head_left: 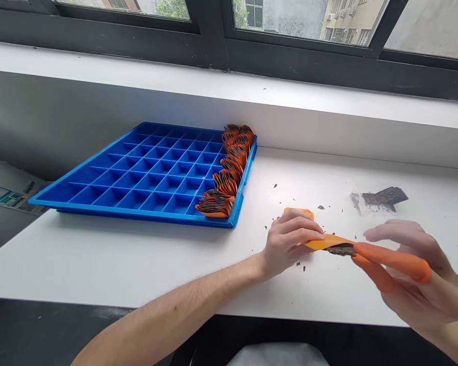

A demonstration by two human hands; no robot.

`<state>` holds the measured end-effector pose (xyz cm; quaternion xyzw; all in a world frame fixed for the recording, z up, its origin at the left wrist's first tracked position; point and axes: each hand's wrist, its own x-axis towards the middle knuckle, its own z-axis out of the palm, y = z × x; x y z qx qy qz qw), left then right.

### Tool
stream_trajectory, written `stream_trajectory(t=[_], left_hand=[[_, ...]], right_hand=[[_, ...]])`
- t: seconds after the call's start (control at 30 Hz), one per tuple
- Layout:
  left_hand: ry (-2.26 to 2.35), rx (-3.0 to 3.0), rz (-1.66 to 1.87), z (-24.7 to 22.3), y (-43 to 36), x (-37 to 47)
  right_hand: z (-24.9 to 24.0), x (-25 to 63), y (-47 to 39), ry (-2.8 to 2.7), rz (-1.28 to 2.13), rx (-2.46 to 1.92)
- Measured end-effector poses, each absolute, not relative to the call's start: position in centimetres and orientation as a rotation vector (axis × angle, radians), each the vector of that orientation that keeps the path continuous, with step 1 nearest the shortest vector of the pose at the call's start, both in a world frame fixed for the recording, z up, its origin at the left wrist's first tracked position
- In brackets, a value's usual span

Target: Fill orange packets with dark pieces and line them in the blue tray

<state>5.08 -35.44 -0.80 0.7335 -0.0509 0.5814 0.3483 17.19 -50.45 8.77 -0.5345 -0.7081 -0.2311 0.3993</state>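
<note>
My left hand [290,239] is closed on an orange packet [331,241], gripping its left part just above the white table. Dark, flaky material [341,250] shows at the packet's open lower edge. Orange finger cots [400,259] cover the thumb and index finger of my right hand [423,274]. Those two covered fingertips pinch the right end of the packet, where the dark material meets it. The remaining right fingers are raised and slightly blurred. Another orange piece [303,211] shows partly behind my left hand; whether it belongs to the same packet I cannot tell.
A blue compartment tray [137,212] stands at the left, with bundles of orange-and-black folded pieces [229,168] in its right columns. On the right lies a clear bag with a dark flat piece [385,196]. Dark crumbs dot the table [168,264]. A wall and windowsill [328,101] rise behind.
</note>
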Motion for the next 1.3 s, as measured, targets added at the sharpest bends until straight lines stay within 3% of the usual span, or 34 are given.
stream_trajectory(t=[0.33, 0.8, 1.17, 1.3], left_hand=[[-0.079, 1.560, 1.075, -1.5, -36.4, 5.5], [0.046, 1.590, 1.019, -2.6, -36.7, 6.0], [0.068, 1.621, 1.095, -2.3, -36.8, 5.8], [0.066, 1.677, 1.116, -2.3, -36.6, 5.8]], right_hand=[[7.8, 18.5, -49.1, -1.851, -0.558, -1.514], [6.4, 19.6, -49.1, -2.186, -0.933, -1.349], [5.9, 19.3, -49.3, -2.158, -0.757, -1.301], [6.3, 19.0, -49.5, -2.074, -0.545, -1.386]])
